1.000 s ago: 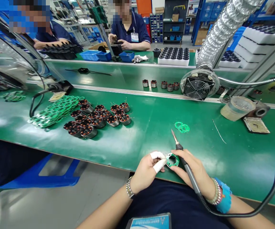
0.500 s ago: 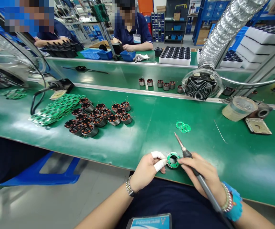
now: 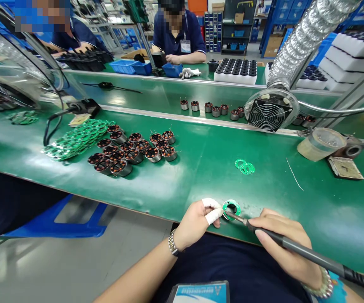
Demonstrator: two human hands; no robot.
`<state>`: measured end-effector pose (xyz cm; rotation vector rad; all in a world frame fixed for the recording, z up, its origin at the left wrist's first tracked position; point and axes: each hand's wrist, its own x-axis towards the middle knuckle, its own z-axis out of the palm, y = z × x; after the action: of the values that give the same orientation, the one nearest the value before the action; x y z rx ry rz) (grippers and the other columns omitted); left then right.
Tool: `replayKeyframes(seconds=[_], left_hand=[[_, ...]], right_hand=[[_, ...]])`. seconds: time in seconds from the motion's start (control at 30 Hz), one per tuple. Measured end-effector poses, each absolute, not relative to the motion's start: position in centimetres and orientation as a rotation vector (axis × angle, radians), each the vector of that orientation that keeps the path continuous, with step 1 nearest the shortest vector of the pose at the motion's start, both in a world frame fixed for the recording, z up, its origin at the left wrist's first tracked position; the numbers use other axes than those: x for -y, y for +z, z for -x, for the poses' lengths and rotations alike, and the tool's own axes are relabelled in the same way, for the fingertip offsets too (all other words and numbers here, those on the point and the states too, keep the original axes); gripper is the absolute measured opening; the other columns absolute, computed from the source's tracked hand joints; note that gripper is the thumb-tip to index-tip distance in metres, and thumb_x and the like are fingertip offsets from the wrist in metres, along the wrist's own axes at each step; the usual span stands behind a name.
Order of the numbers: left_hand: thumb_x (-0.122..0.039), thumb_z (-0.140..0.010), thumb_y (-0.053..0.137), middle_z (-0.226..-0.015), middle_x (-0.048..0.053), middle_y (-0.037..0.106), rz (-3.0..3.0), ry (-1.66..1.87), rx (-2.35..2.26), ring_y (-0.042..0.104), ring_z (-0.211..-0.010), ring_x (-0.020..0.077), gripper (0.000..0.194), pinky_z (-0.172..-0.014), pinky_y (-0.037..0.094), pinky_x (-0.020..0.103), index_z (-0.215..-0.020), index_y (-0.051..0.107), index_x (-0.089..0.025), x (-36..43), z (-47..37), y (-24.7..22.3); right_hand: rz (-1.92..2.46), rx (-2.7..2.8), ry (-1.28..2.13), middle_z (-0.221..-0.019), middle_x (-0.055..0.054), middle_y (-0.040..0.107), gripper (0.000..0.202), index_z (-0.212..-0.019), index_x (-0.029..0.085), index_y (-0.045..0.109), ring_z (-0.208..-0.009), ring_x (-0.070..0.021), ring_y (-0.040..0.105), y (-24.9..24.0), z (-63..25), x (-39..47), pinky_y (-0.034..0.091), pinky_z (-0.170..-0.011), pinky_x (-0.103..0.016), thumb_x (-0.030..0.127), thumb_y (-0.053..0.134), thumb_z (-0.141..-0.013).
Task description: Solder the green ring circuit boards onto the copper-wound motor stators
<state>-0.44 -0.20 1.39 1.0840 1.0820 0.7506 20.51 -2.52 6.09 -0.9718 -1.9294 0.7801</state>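
Note:
My left hand (image 3: 197,219), with white wrapping on its thumb and a finger, pinches the left edge of a motor stator topped by a green ring-shaped circuit board (image 3: 238,207). This piece is at the near edge of the green table. In my right hand (image 3: 287,237) is a soldering iron (image 3: 314,253), gripped like a pen. Its metal tip lies across the lower part of the ring and reaches the left side, close to my left fingertips. A little farther off lie a few loose green ring boards (image 3: 247,168).
Several wound stators (image 3: 133,155) stand left of centre, beside a pile of green boards (image 3: 79,141). A fan with a duct (image 3: 268,113) stands at the back. To the right are a plastic tub (image 3: 320,145), a sponge pad (image 3: 346,167) and a solder wire (image 3: 294,174). Co-workers sit opposite.
My right hand has let go of the ring board and swung the soldering iron down, so its tip now points left onto the ring. My left hand keeps its hold.

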Motion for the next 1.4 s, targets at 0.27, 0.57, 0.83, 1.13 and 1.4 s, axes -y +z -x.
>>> replayKeyframes(seconds=[0.27, 0.57, 0.83, 1.13, 1.4], left_hand=[[-0.032, -0.077, 0.059, -0.055, -0.002, 0.058, -1.077, 0.756, -1.091, 0.056, -0.054, 0.0120, 0.018, -0.062, 0.045, 0.026, -0.075, 0.056, -0.014, 0.2, 0.4, 1.3], [-0.033, -0.076, 0.060, -0.053, -0.002, 0.058, -1.086, 0.755, -1.108, 0.055, -0.052, 0.0119, 0.019, -0.060, 0.044, 0.025, -0.073, 0.056, -0.015, 0.2, 0.3, 1.4], [-0.032, -0.075, 0.062, -0.079, 0.003, 0.060, -1.454, 0.729, -1.217, 0.054, -0.066, 0.0139, 0.025, -0.060, 0.043, 0.024, -0.095, 0.057, -0.018, 0.6, 1.1, 1.6], [-0.021, -0.079, 0.055, -0.069, 0.004, 0.060, -1.881, 0.685, -1.205, 0.053, -0.066, 0.0161, 0.012, -0.062, 0.041, 0.026, -0.070, 0.063, -0.019, 1.3, 1.6, 2.5], [-0.022, -0.071, 0.066, -0.081, 0.005, 0.068, -1.279, 0.734, -1.159, 0.062, -0.074, 0.0170, 0.014, -0.072, 0.048, 0.028, -0.083, 0.063, -0.016, 1.4, 1.5, 1.3]], right_hand=[[0.960, 1.941, 0.784, -0.069, -0.005, 0.063, 0.023, -0.096, 0.019, 0.066, -0.056, -0.0150, 0.055, 6.2, -20.6, 2.7, 0.046, -0.050, -0.027, 0.009, 0.052, -0.080], [0.918, 2.172, 0.749, -0.098, -0.008, 0.062, 0.025, -0.111, 0.021, 0.053, -0.093, -0.0186, 0.059, 4.6, -20.4, -0.1, 0.051, -0.080, -0.031, 0.015, 0.050, -0.086], [1.012, 2.183, 0.803, -0.100, -0.008, 0.057, 0.031, -0.114, 0.020, 0.050, -0.091, -0.0187, 0.057, 3.2, -19.5, -0.7, 0.050, -0.079, -0.032, 0.021, 0.057, -0.083], [1.105, 2.074, 0.680, -0.100, -0.009, 0.058, 0.033, -0.114, 0.020, 0.051, -0.092, -0.0209, 0.057, 2.3, -19.3, 0.5, 0.052, -0.078, -0.034, 0.023, 0.058, -0.082], [1.078, 2.060, 0.649, -0.103, -0.010, 0.057, 0.035, -0.116, 0.020, 0.048, -0.098, -0.0224, 0.055, 1.9, -19.0, 1.0, 0.050, -0.081, -0.037, 0.017, 0.057, -0.082]])
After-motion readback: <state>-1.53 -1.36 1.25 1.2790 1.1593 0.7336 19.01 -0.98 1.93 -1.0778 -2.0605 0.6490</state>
